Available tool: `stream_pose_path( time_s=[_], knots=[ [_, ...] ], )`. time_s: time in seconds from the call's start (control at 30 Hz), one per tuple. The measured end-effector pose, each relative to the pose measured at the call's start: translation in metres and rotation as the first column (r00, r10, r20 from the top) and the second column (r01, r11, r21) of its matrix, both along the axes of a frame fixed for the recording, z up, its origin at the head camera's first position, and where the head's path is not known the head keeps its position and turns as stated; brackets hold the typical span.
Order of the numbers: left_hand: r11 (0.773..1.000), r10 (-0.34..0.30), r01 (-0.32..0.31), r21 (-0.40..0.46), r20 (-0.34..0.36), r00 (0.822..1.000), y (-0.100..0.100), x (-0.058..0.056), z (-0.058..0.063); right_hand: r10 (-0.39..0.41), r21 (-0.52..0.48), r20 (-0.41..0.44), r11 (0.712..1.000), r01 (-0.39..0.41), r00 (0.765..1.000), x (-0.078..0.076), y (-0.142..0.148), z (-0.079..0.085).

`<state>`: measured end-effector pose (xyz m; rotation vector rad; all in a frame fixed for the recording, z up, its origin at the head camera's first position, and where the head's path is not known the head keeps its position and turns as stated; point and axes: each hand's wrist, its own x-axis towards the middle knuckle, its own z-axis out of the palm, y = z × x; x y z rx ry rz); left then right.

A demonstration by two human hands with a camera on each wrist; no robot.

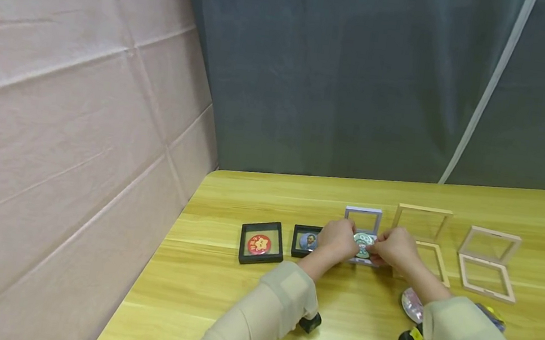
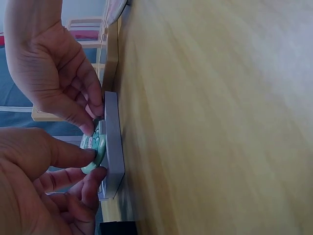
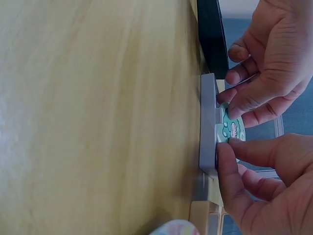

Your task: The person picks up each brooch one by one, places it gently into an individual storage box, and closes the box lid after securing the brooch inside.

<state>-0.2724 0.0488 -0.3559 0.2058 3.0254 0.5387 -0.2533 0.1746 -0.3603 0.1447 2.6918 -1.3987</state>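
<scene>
A round green button badge (image 1: pixel 362 245) with a cartoon print is held between both hands over a small lavender display frame (image 1: pixel 364 210). The frame's lid stands up at the back, and its base (image 3: pixel 208 125) lies on the table. My left hand (image 1: pixel 337 239) pinches the badge's left side, its thumb (image 2: pixel 78 154) across the printed face. From the other side my right hand (image 1: pixel 398 248) pinches the edge with thumb and index finger (image 3: pixel 229 171). The badge (image 3: pixel 229 128) sits slightly tilted, close over the frame base.
Left of the hands lie a black frame with a red star badge (image 1: pixel 259 244) and another black frame with a portrait badge (image 1: pixel 308 241). To the right stand an opened yellow frame (image 1: pixel 438 212) and an opened pale pink frame (image 1: pixel 494 234). A pinkish badge (image 1: pixel 411 305) lies near my right forearm.
</scene>
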Motion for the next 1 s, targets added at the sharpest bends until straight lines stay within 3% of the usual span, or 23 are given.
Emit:
stream_pose_path(
  time_s=[0.37,0.7,1.0],
  knots=[
    [0.999,-0.018,0.018,-0.031,0.010,1.000,0.0012,-0.0003,0.0007,0.002,-0.020,-0.008,1.000,-0.002,1.000,0.0000,0.0011,-0.0011],
    [0.998,-0.006,0.006,-0.055,0.000,1.000,0.0019,-0.0010,0.0000,0.020,0.081,-0.059,0.997,-0.015,0.998,0.0001,0.0016,-0.0035],
    [0.999,-0.011,0.012,-0.044,0.011,1.000,0.0028,-0.0009,-0.0017,0.021,0.081,-0.077,0.997,-0.014,0.997,0.0013,0.0020,-0.0036]
  ],
)
